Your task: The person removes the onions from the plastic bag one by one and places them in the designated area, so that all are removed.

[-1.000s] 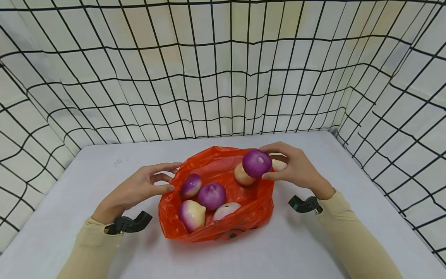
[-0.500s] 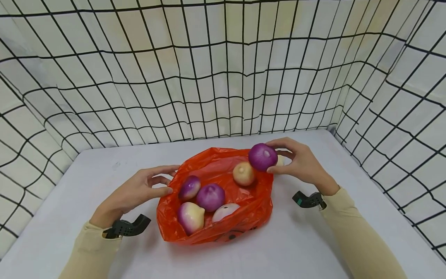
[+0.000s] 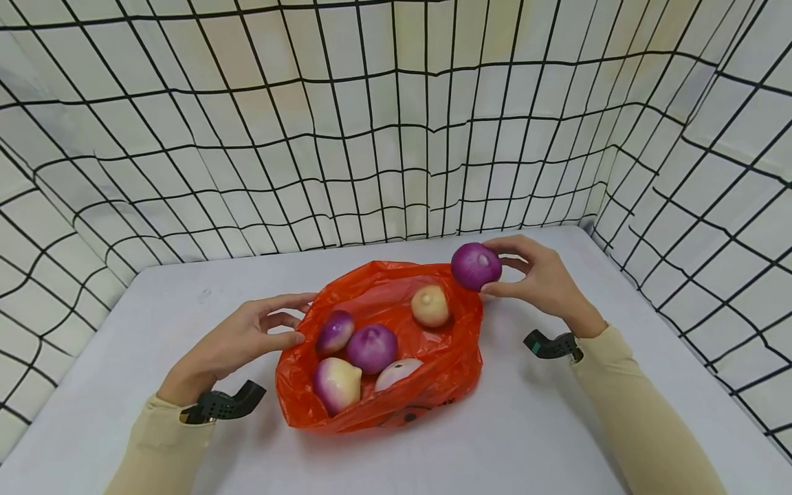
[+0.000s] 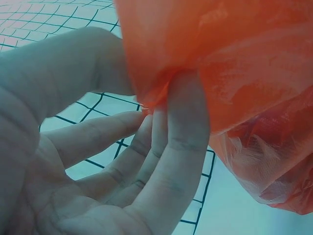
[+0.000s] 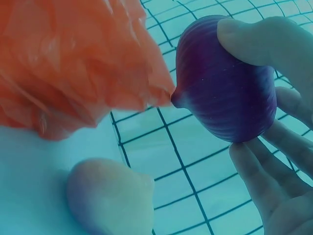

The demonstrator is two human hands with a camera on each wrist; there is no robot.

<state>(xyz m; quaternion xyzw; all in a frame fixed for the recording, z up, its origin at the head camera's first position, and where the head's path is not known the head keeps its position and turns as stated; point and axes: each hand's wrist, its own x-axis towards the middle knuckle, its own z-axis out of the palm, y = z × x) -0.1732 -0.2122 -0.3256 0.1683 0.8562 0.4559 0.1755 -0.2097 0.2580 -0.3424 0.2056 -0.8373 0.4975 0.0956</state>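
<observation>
A red plastic bag (image 3: 396, 275) lies with its mouth open on the white surface. Its left rim is pinched between thumb and fingers of my left hand (image 3: 244, 337), as the left wrist view (image 4: 146, 166) shows close up. My right hand (image 3: 538, 278) grips a purple onion (image 3: 475, 267) at the bag's far right rim; in the right wrist view the onion's tip is at the bag's edge. Inside the bag are two purple onions (image 3: 372, 349), a white-and-purple onion (image 3: 337, 386), a pale onion (image 3: 398, 373) and a yellowish onion (image 3: 430, 306).
Another pale onion (image 5: 110, 196) lies outside the bag, below my right hand in the right wrist view. Black netting (image 3: 396, 127) over white walls encloses the white table (image 3: 526, 440) at the back and sides. Both wrists wear black camera mounts (image 3: 225, 402).
My right hand has moved up and right with the purple onion, from over the bag to its far right rim. The yellowish onion is now fully uncovered. My left hand stays at the rim.
</observation>
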